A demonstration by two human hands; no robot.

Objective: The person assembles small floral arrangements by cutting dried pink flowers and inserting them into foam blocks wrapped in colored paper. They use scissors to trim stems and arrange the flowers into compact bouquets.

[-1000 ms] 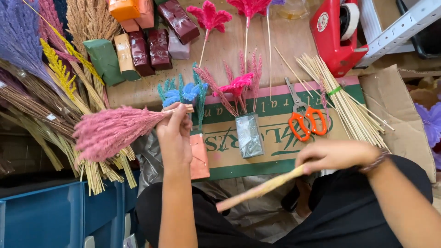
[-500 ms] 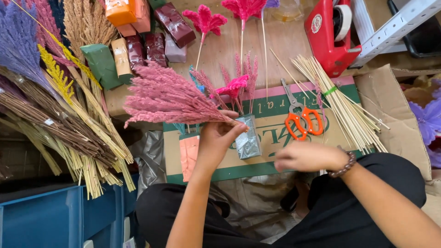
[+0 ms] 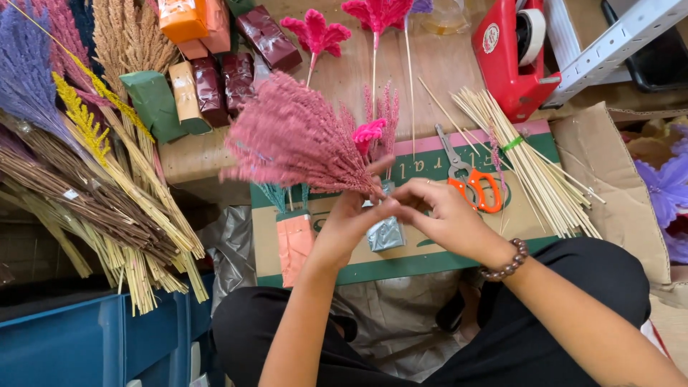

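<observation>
Risen and swung since half a second ago: the pink dried-grass bunch [image 3: 297, 140], plume tips now fanned up and to the left, stems gathered at the hands above the green-and-tan cardboard box [image 3: 430, 251]. Both hands drawn together there, the right one moved in from beside the scissors.

Left of the box: large sheaves of dried stems [image 3: 93, 193] in purple, yellow and tan, heaped over a blue crate [image 3: 79, 337]. Right of the box: crumpled brown cardboard [image 3: 616, 179] and purple fabric petals [image 3: 670, 190]. Beyond the box, on the wooden boards: a red tape dispenser [image 3: 512, 54], dark red foil packets [image 3: 229, 68], a green wrapped block [image 3: 152, 104], an orange carton [image 3: 185, 18], and pink feathery flowers on thin sticks [image 3: 315, 36]. Across the box's right end: a banded bundle of pale sticks [image 3: 527, 165].

On the box itself: left hand [image 3: 351, 222] closed around the bunch's stem ends, fingers curled tight. Right hand [image 3: 448, 215], beaded bracelet [image 3: 505, 264] at the wrist, touching the left, thumb and forefinger pinching at the same stem ends. Just beyond the right hand: orange-handled scissors [image 3: 473, 183]. Under the hands: a small silver foil pot [image 3: 385, 231], and beside it an orange paper pot [image 3: 294, 247].
</observation>
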